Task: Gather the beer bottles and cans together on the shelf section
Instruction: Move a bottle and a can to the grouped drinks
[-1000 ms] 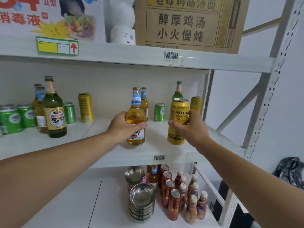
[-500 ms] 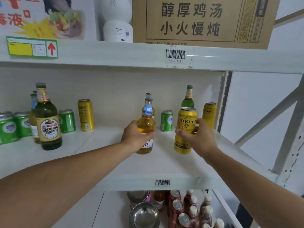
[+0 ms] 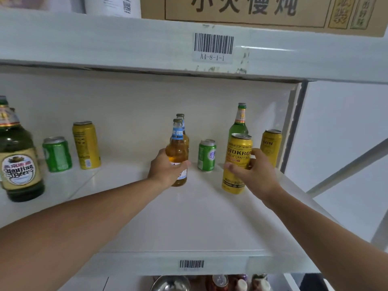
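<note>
My left hand (image 3: 165, 171) grips an amber beer bottle (image 3: 177, 152) with a blue neck label, upright on the white shelf (image 3: 189, 217). My right hand (image 3: 252, 175) wraps a tall yellow can (image 3: 237, 162), also upright on the shelf. Right behind the held bottle stands a second amber bottle (image 3: 182, 118), mostly hidden. At the back sit a small green can (image 3: 206, 155), a slim green bottle (image 3: 239, 124) and another yellow can (image 3: 271, 143). Further left are a yellow can (image 3: 86, 144), a green can (image 3: 57, 154) and a big green bottle (image 3: 20, 160).
The upper shelf edge (image 3: 126, 43) with a barcode label hangs low over the bottles, carrying a cardboard box (image 3: 262, 11). A grey upright post (image 3: 294, 127) bounds the right side. Metal bowls (image 3: 170, 284) and small bottles show on the level below.
Both hands have pushed the amber bottle and the yellow can deeper onto the shelf, toward the back group. The camera has come closer and the view has shifted right.
</note>
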`<state>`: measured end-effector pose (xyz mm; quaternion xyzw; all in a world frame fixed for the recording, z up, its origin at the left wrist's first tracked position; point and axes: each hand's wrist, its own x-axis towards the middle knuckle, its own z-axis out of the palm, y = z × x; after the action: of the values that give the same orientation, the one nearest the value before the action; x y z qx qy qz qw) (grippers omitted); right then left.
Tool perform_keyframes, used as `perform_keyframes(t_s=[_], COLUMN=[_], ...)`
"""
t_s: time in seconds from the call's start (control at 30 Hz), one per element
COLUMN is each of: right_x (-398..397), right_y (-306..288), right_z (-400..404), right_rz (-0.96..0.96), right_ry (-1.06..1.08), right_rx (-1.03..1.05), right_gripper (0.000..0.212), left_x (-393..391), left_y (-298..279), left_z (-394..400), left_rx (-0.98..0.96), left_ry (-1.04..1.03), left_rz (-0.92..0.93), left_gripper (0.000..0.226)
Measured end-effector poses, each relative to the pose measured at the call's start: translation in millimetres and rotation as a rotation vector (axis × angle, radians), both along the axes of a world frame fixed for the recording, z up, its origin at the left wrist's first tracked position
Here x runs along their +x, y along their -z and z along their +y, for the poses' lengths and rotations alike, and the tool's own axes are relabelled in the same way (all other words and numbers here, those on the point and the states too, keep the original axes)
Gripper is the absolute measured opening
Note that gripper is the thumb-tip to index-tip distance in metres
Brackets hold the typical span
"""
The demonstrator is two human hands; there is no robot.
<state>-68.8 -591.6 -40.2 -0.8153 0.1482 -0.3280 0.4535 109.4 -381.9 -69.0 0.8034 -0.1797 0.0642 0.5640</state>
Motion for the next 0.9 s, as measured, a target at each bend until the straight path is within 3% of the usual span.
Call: perform_keyframes(t_s=[0.2,0.33,0.6,0.9], right_x=[14.3,20.9,3.8,-18.3], right_y=[-1.7,-0.3,6.5,10.2], right_z=[-25.0,-37.7,-72.5,-117.6], right_rz=[0.021,0.013,-0.013,0.047], right_ry=[-0.032,-0.038,0.029,0.197], right_rx=[-0.016,0.001,0.015,0.053], right_gripper=[0.069,0.072,0.064,0.072], left_x=[14.1,20.9,62.4,32.4], left_y=[-3.0,-1.4,23.7,4.7], left_z=[-15.1,-23.3,-18.0,-15.9], left_rx=[0.046,0.043,0.093,0.051], left_ry=[0.018,0.009,0.012,0.080], left_rz=[0.036,0.039,0.000,-0.027], left_gripper=[0.083,0.073,0.082,0.077])
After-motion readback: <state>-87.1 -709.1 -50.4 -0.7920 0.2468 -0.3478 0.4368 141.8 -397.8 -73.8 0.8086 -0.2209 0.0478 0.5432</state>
